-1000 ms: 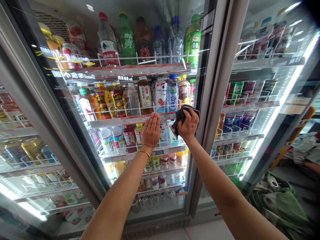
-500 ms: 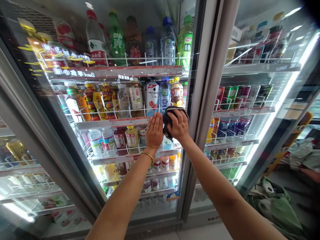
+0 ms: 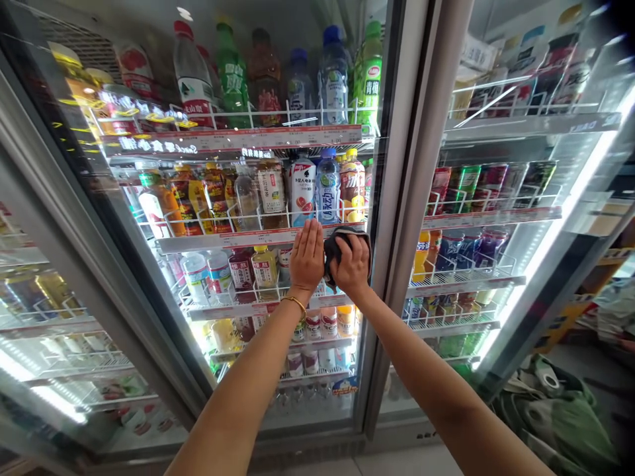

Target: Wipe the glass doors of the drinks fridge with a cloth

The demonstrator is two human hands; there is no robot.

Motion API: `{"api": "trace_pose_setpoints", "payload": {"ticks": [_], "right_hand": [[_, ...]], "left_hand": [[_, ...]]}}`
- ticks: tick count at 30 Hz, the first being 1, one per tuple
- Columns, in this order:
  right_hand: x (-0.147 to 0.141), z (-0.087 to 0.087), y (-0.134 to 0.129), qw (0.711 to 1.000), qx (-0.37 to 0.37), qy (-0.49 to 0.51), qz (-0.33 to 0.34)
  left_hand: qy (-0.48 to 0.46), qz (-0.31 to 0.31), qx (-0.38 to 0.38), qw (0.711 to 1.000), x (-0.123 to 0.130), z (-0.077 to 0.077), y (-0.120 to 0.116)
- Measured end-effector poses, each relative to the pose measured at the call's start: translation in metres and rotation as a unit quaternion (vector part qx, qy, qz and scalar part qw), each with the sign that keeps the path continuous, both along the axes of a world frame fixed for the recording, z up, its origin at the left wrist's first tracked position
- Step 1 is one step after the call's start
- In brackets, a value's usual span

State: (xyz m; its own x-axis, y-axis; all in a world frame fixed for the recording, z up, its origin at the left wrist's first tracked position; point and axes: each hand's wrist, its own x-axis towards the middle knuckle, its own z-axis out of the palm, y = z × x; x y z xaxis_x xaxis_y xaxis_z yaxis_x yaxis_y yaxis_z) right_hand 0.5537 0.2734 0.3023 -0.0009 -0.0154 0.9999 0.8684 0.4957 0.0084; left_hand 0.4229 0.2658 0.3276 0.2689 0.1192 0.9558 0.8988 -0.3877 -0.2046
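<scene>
My right hand (image 3: 353,263) is closed over a dark grey cloth (image 3: 342,237) and presses it against the glass door (image 3: 317,413) of a drinks fridge. Just left of it, my left hand (image 3: 307,256) lies flat on the same glass, its fingers straight and pointing up, holding nothing. A gold bracelet (image 3: 296,305) circles my left wrist. Behind the glass, above my hands, stand a blue-capped bottle (image 3: 328,186) and a white bottle with a fruit picture (image 3: 302,188). My hands hide part of the shelves behind them.
A grey metal door frame (image 3: 404,198) runs upright right of my hands, with another glass-fronted section of cans and bottles beyond it. Several wire shelves (image 3: 270,235) of drinks fill the fridge. A green bag-like heap (image 3: 563,410) lies on the floor at lower right.
My right hand and the cloth have slid slightly down the glass. My left hand has stayed nearly in place, flat on the door. The view has shifted slightly.
</scene>
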Motion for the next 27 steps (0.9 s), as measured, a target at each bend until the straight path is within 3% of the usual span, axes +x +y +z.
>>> {"api": "trace_pose_setpoints", "payload": {"ticks": [3, 5, 7, 12, 17, 20, 24, 27], "right_hand": [[0.005, 0.021, 0.004, 0.995, 0.009, -0.103, 0.017], [0.01, 0.031, 0.006, 0.995, -0.002, -0.097, 0.022], [0.011, 0.032, 0.006, 0.999, -0.016, -0.024, 0.019], [-0.003, 0.015, -0.003, 0.984, -0.061, 0.162, 0.047], [-0.015, 0.025, -0.023, 0.95, -0.126, 0.191, 0.214], [-0.016, 0.037, -0.031, 0.904, -0.182, 0.142, 0.361], [-0.013, 0.041, -0.037, 0.818, -0.206, 0.134, 0.521], [-0.006, 0.04, -0.04, 0.774, -0.217, 0.154, 0.575]], "left_hand": [[-0.004, -0.007, 0.018, 1.0, -0.001, -0.001, 0.0], [-0.004, -0.019, 0.027, 0.999, -0.003, -0.001, 0.001], [-0.002, -0.038, 0.027, 0.999, -0.004, 0.0, 0.0], [-0.033, -0.112, -0.011, 0.993, -0.006, 0.004, -0.02], [-0.022, -0.19, -0.038, 0.981, 0.009, 0.0, -0.05], [-0.005, -0.213, -0.066, 0.975, 0.018, 0.001, -0.056], [-0.004, -0.122, -0.079, 0.989, 0.018, 0.005, -0.05], [-0.017, -0.012, -0.049, 0.999, 0.015, 0.007, -0.044]]}}
